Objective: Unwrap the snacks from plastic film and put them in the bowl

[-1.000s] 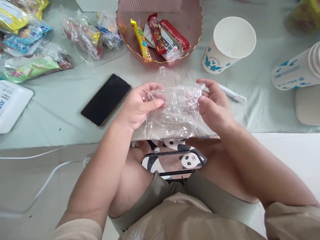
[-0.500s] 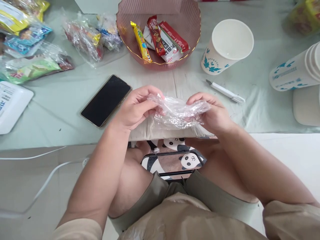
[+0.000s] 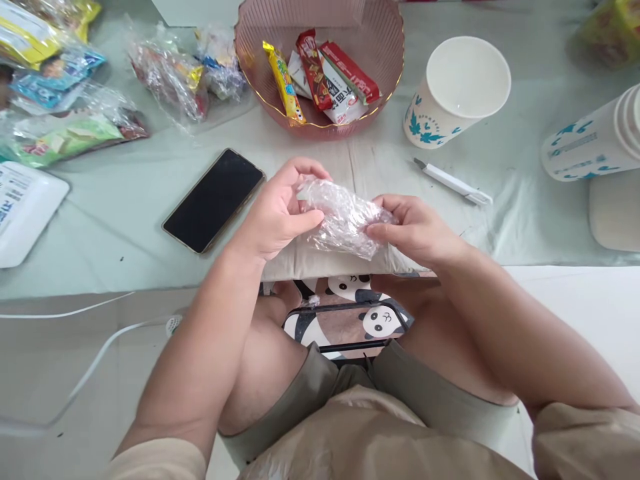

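Observation:
A crumpled clear plastic bag [image 3: 343, 217] is between my two hands, just above the near edge of the table. My left hand [image 3: 283, 210] grips its left end, with the thumb on the near side and the fingers curled behind. On the other end, my right hand [image 3: 417, 227] pinches the plastic between thumb and fingers. Left of my hands lies a black phone [image 3: 213, 201], screen up. A white utility knife [image 3: 453, 181] rests on the cloth beyond my right hand.
A pink ribbed bowl [image 3: 320, 130] holds several wrapped snacks. Right of it stand a paper cup [image 3: 435, 113] and, lying over, a stack of cups [image 3: 590, 143]. Bagged snacks [image 3: 70, 137] and a white box [image 3: 27, 210] are at left. The table's near edge is by my forearms.
The plastic bag has been bunched into a smaller, more compact bundle. My right hand's thumb has come over its near side, and my left thumb has shifted along it.

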The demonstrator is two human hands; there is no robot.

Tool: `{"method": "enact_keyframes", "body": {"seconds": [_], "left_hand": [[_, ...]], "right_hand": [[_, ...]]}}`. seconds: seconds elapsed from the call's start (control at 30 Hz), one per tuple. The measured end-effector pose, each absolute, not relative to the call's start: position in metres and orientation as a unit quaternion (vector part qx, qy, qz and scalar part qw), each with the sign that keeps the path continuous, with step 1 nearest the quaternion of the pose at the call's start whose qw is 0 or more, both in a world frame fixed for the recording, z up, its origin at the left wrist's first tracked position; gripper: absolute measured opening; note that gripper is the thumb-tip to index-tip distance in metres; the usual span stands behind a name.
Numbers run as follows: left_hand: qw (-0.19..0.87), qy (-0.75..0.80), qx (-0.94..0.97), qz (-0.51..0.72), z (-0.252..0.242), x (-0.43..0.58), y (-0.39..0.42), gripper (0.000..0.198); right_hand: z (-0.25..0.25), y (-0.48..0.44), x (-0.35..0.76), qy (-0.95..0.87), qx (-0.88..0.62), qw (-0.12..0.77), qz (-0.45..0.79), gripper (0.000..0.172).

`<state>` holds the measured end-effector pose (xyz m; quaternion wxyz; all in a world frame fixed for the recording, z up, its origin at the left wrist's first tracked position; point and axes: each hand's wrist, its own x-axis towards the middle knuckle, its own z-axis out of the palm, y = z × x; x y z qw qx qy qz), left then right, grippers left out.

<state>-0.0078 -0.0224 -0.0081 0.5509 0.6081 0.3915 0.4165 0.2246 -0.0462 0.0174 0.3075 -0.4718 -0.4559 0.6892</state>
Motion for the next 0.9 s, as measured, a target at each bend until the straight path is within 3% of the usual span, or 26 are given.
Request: {"method": "enact_keyframes", "body": {"seconds": [0.13, 0.2, 0.33, 0.4, 0.53, 0.67, 0.7, 0.8, 0.9], "left_hand": [[0.279, 0.448, 0.712, 0.464, -0.017, -0.005, -0.023, 0.026], [0.211, 0.426, 0.756, 0.45, -0.014, 0.0, -0.027, 0.02], [0.374, 0.373, 0.775, 0.348, -0.002, 0.013, -0.037, 0.047], [0.457, 0.389, 0.738, 0.309, 0.0, 0.018, -0.039, 0.057], [0.511, 0.417, 0.67, 0.34, -0.004, 0.022, -0.037, 0.055], [0.496, 0.415, 0.67, 0.365, -0.006, 0.022, -0.034, 0.052], [0.505, 0.416, 0.664, 0.362, -0.006, 0.022, -0.034, 0.048], [0.558, 0.434, 0.603, 0.369, -0.003, 0.024, -0.036, 0.043], [0.592, 0.46, 0.544, 0.377, 0.0, 0.025, -0.037, 0.037]], "right_hand": [[0.019, -0.049, 0.223, -0.471, -0.459, 0.323, 0.681, 0.017], [0.018, -0.05, 0.221, -0.489, -0.455, 0.335, 0.665, 0.014], [0.015, -0.05, 0.22, -0.558, -0.416, 0.356, 0.624, 0.006], [0.012, -0.05, 0.221, -0.601, -0.399, 0.352, 0.597, 0.01], [0.003, -0.051, 0.222, -0.684, -0.456, 0.361, 0.441, 0.022], [0.0, -0.051, 0.22, -0.692, -0.477, 0.393, 0.372, 0.053], [0.001, -0.051, 0.219, -0.691, -0.473, 0.388, 0.386, 0.053], [0.004, -0.051, 0.215, -0.655, -0.503, 0.371, 0.424, 0.034], [0.007, -0.049, 0.214, -0.585, -0.511, 0.401, 0.486, 0.04]]}}
